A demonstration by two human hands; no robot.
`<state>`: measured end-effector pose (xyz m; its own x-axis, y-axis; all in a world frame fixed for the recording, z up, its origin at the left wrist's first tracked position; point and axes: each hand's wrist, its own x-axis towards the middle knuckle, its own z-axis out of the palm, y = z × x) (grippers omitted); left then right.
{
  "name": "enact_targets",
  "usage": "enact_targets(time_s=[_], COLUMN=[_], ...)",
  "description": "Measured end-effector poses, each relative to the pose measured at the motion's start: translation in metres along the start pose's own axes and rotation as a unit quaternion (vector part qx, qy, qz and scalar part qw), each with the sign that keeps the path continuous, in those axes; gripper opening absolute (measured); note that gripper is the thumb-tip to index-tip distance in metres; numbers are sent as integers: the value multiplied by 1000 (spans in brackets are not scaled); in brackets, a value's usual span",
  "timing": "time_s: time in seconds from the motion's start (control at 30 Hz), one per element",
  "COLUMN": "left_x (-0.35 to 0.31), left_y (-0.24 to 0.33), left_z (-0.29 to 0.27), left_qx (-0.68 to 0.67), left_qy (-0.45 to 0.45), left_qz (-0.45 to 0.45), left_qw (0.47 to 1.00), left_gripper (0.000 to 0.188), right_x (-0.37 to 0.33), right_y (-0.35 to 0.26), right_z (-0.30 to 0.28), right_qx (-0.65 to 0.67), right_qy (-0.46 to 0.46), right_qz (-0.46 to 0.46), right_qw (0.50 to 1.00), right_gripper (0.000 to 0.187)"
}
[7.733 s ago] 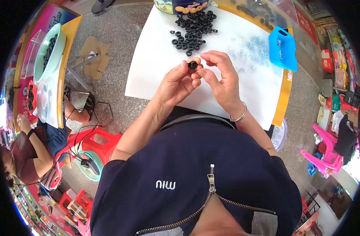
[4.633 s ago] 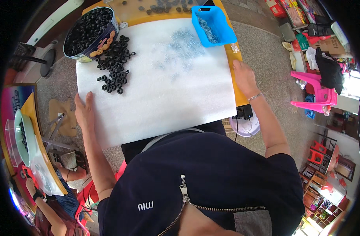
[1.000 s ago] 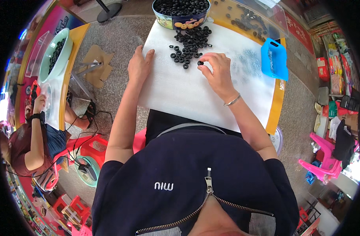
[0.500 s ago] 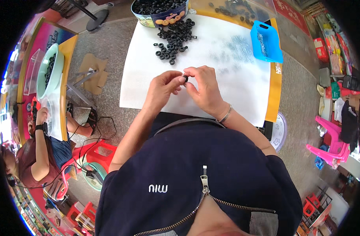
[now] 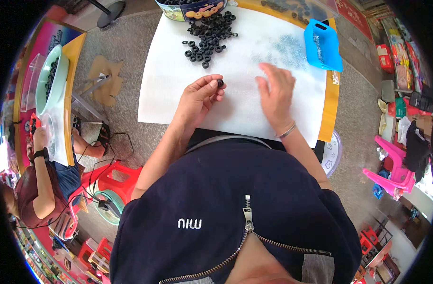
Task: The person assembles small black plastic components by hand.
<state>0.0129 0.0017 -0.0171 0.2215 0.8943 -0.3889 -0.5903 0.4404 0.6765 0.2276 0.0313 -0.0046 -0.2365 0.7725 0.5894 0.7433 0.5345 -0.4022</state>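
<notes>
Between the thumb and fingers of my left hand (image 5: 197,98) is a small black ring-shaped part (image 5: 220,83), held above the white table covering (image 5: 162,90). My right hand (image 5: 277,99) is apart from it, a little blurred, fingers spread and nothing visible in them. Just beyond those fingertips, many tiny shiny bluish pieces (image 5: 288,51) lie scattered on the white covering. A loose pile of similar black parts (image 5: 209,40) spreads out ahead of my left hand.
A printed tin (image 5: 182,13) full of black parts stands at the far edge. The blue plastic basket (image 5: 331,60) at the far right holds more tiny pieces. To the left, another person (image 5: 46,191) sits at a table with a pale green basin (image 5: 63,78); a red stool (image 5: 131,175) stands nearby.
My right hand has let go of the black part and moved right, its fingers opening toward the scattered shiny pieces. My left hand keeps the part, almost in place.
</notes>
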Motion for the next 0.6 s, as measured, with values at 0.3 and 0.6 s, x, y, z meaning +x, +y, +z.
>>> enact_targets(time_s=[0.3,0.6], left_x=[-2,0], left_y=[3,3], left_z=[-11,-14], left_qx=[-111,-126], left_qy=[-48,-35], left_qz=[12,11], left_qw=[993,991], left_gripper=[27,25], right_x=[5,6], right_y=[8,36], right_z=[16,-13], right_qx=[-56,-119], right_qy=[-79,-16], right_qz=[6,42], right_qw=[995,992], right_gripper=[17,20])
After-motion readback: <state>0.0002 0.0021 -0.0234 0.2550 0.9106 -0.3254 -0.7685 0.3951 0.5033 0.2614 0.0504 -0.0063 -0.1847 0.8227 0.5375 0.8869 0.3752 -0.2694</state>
